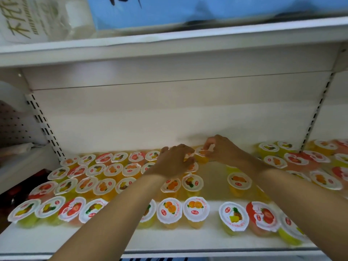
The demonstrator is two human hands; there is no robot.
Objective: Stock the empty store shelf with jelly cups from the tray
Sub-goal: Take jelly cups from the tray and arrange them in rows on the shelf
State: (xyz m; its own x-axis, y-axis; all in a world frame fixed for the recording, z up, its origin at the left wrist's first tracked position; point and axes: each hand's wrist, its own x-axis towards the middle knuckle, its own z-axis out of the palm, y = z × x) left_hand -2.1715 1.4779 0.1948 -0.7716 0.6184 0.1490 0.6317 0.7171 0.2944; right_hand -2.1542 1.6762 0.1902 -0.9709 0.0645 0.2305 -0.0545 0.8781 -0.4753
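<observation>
Several jelly cups with white foil lids stand in rows on the white shelf, filling its left half. My right hand pinches the lid edge of an orange jelly cup at the back row, near the shelf's rear wall. My left hand reaches in beside it, fingers curled down over another cup, which it mostly hides. More cups sit scattered at the right, such as an orange one and a pineapple one. No tray is in view.
The shelf above overhangs and carries a blue package and a white bag. Slotted uprights stand at both sides. A gap of bare shelf lies between the left rows and the right cluster.
</observation>
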